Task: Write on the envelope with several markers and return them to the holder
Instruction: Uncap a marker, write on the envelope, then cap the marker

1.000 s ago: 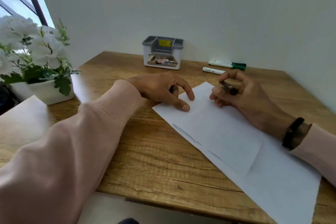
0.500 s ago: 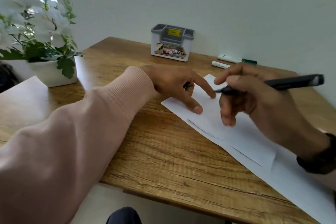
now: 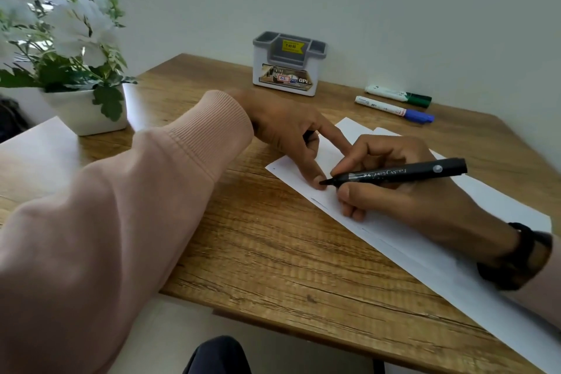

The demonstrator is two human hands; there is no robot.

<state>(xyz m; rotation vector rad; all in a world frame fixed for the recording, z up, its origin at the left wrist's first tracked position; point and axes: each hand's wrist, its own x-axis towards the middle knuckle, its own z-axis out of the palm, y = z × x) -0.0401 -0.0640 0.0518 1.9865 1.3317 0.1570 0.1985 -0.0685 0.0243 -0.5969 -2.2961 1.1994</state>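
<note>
A long white envelope (image 3: 403,255) lies slanted on the wooden table (image 3: 267,252). My left hand (image 3: 285,127) presses two fingertips on the envelope's far end, and a small dark piece, likely the marker's cap (image 3: 309,137), shows in its curled fingers. My right hand (image 3: 403,203) rests on the envelope and grips an uncapped black marker (image 3: 403,173), whose tip touches the paper right beside my left fingertip. The grey and white holder (image 3: 288,67) stands at the back against the wall, with no markers showing in it. A green-capped marker (image 3: 397,95) and a blue-capped marker (image 3: 391,109) lie to its right.
A white pot of white flowers (image 3: 82,109) stands at the left edge of the table. A white surface (image 3: 33,149) adjoins the table on the left. Walls close the back and right sides. A dark knee (image 3: 215,355) shows below the table's front edge.
My right hand turned the black marker from raised to writing position and lowered its tip onto the envelope beside my left fingers. My left hand stayed pressing the envelope. The view moved closer.
</note>
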